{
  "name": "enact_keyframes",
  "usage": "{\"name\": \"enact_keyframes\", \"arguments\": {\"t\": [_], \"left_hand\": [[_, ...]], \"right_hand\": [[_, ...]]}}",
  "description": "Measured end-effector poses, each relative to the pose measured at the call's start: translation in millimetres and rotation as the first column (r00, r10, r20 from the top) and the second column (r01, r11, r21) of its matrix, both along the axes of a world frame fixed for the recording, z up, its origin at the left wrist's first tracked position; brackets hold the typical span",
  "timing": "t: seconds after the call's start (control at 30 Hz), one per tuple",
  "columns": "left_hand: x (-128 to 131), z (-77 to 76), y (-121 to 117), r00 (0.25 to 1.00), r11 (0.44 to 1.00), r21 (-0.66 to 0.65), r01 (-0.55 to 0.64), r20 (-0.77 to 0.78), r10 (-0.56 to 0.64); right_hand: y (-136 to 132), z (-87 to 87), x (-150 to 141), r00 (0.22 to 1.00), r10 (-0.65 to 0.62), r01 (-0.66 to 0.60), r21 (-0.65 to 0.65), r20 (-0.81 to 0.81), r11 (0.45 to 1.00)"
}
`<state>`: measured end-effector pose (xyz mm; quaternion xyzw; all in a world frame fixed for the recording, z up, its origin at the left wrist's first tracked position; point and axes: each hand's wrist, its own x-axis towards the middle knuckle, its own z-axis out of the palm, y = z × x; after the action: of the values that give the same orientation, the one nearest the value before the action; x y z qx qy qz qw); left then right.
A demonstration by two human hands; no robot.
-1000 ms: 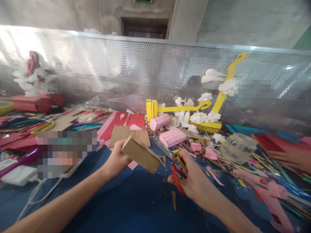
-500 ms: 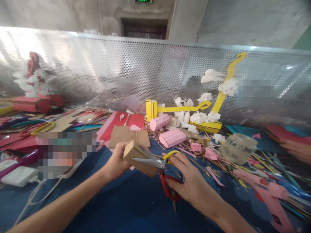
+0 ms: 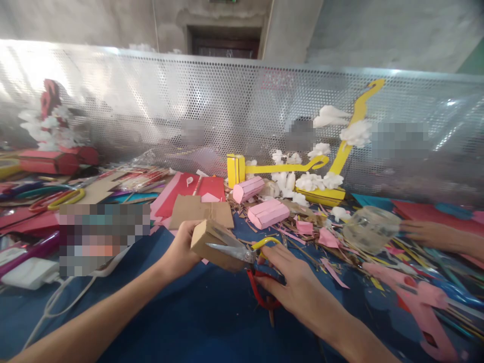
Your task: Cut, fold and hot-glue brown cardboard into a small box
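Observation:
My left hand (image 3: 184, 247) is closed around the left end of a small brown cardboard box (image 3: 217, 259), held above the blue table. In my right hand (image 3: 289, 272) is a pair of scissors (image 3: 247, 254) with one yellow and one red handle loop, my fingers through the loops. The blades point left and lie across the near side of the box, with the handles spread apart. Whether the lower blade is inside the box I cannot tell. Behind the box lies a flat piece of brown cardboard (image 3: 181, 212).
Pink paper prisms (image 3: 268, 214) and scraps lie beyond my hands. A pink glue gun (image 3: 423, 307) and a clear plastic container (image 3: 372, 229) are at right, where another person's hand (image 3: 434, 234) reaches. Yellow paper shapes (image 3: 236, 171) stand near the perforated metal screen (image 3: 151, 101). White cables (image 3: 53, 312) run at left.
The other person's hand has moved left, to the clear container. My hands, the box and the scissors have hardly shifted; the scissors look slightly tilted.

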<state>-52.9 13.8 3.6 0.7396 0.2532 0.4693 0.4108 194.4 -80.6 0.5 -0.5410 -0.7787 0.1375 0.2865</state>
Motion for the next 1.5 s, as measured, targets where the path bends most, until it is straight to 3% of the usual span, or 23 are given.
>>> {"name": "enact_keyframes", "arguments": {"t": [0.4, 0.67, 0.8, 0.93, 1.1, 1.27, 1.5], "left_hand": [[-2, 2.1, 2, 0.999, 0.994, -0.099, 0.041, -0.009, -0.042], [0, 0.8, 0, 0.997, 0.994, -0.075, 0.077, 0.014, -0.076], [1, -0.1, -3, 0.997, 0.997, -0.036, 0.073, 0.019, -0.072], [0, -3.0, -4, 0.994, 0.992, -0.071, 0.104, -0.011, -0.105], [-1, -2.4, -4, 0.995, 0.991, -0.096, 0.097, -0.016, -0.099], [-1, 0.3, -3, 0.993, 0.988, -0.104, 0.118, -0.002, -0.118], [0, -4.7, -1, 0.996, 0.992, -0.094, 0.083, -0.032, -0.086]], "right_hand": [[1, -4.1, 8, 0.99, 0.044, -0.069, 0.188, 0.131, 0.98], [4, -8.6, 2, 0.999, -0.047, 0.046, 0.124, 0.005, 0.991], [2, -8.6, -3, 0.993, -0.103, 0.097, 0.106, 0.059, 0.99], [0, -9.5, -6, 0.992, -0.076, 0.061, 0.142, 0.1, 0.988], [-1, -5.3, -3, 0.995, 0.049, -0.056, 0.077, 0.092, 0.995], [0, -1.3, 1, 0.994, 0.017, -0.018, 0.002, 0.104, 1.0], [3, -4.1, 0, 0.991, 0.001, -0.006, 0.04, 0.134, 0.999]]}}
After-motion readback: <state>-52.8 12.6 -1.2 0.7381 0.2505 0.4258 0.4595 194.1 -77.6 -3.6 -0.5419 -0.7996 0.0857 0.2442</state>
